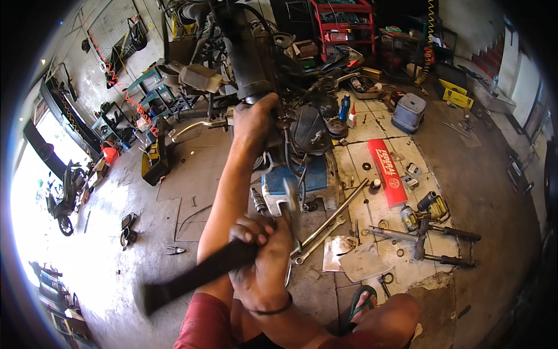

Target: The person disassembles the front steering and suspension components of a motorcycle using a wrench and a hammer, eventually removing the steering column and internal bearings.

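Observation:
My left hand (256, 125) is closed round the lower end of a thick black cylindrical part (239, 55) on a partly dismantled motorcycle (200, 75). The exact kind of part cannot be told. Closer to me, my right hand (264, 256) grips a hammer with a long black handle (192, 276). The handle slants down to the left and looks blurred. The metal hammer head (292, 203) stands above the fist, in front of a blue-topped step stool (314, 179). My wrist wears a dark band.
On the tiles at right lie a red box (386, 173), a long metal bar (334, 218), a wrench (322, 238), cardboard pieces (360, 262) and a fork assembly (421, 241). A grey plastic stool (409, 112) stands further back. Pliers (174, 250) lie on the floor at left.

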`<action>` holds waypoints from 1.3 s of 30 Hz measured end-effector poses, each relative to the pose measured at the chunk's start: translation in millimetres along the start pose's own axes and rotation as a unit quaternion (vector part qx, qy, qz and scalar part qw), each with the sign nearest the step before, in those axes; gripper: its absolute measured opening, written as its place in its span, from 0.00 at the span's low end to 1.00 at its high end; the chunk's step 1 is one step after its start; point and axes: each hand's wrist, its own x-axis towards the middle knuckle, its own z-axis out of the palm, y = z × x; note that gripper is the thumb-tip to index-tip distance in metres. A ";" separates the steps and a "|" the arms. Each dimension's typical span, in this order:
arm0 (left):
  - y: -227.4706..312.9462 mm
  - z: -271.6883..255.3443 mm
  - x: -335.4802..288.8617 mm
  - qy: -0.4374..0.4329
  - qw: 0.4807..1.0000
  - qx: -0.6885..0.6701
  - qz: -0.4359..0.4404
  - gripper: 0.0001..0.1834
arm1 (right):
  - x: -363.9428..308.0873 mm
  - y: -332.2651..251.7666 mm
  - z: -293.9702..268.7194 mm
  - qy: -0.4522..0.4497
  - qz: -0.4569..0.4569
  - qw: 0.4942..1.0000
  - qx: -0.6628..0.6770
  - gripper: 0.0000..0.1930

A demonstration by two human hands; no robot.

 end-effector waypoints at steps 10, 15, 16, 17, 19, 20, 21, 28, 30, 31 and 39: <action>5.9 -9.8 -4.8 0.004 1.000 -0.007 -0.014 0.10 | -5.5 -10.8 -12.0 -0.033 0.139 0.989 0.028 0.17; 2.0 1.7 -3.5 0.030 0.998 0.046 -0.003 0.11 | -3.1 -11.7 -9.5 0.037 0.048 0.998 -0.025 0.17; 2.5 -0.8 -1.2 0.040 0.998 0.043 -0.010 0.11 | -7.7 -8.5 -8.6 0.100 -0.005 0.995 0.002 0.17; 2.5 -3.5 1.4 0.039 0.998 0.042 -0.005 0.11 | -8.4 -3.5 -7.9 0.099 -0.003 0.995 0.000 0.17; -1.0 -3.2 -1.9 0.037 0.998 0.047 0.000 0.11 | -10.7 -1.8 -9.4 0.108 -0.043 0.993 0.011 0.16; -1.4 -3.5 0.5 0.028 0.999 0.041 -0.002 0.11 | 1.8 -13.7 -9.2 -0.075 0.116 0.990 0.005 0.16; -1.5 -0.5 6.8 0.015 0.999 0.032 -0.002 0.11 | 9.4 -20.3 -6.3 -0.097 0.094 0.990 -0.041 0.15; -38.4 -50.8 -30.8 -0.081 0.946 0.284 0.131 0.12 | 12.5 -112.4 -84.3 0.063 -0.038 0.979 -0.192 0.17; -72.6 -51.5 -71.0 -0.136 0.926 0.346 -0.060 0.12 | 27.9 -176.7 -143.7 0.197 -0.169 0.927 -0.271 0.17; -89.7 -60.1 -91.6 -0.190 0.893 0.389 -0.119 0.14 | 37.6 -204.0 -176.5 0.240 -0.225 0.897 -0.296 0.18; -297.7 -227.2 -227.8 -0.125 0.828 0.485 -0.251 0.30 | -19.2 -386.1 -333.0 0.512 -0.087 0.376 -0.768 0.30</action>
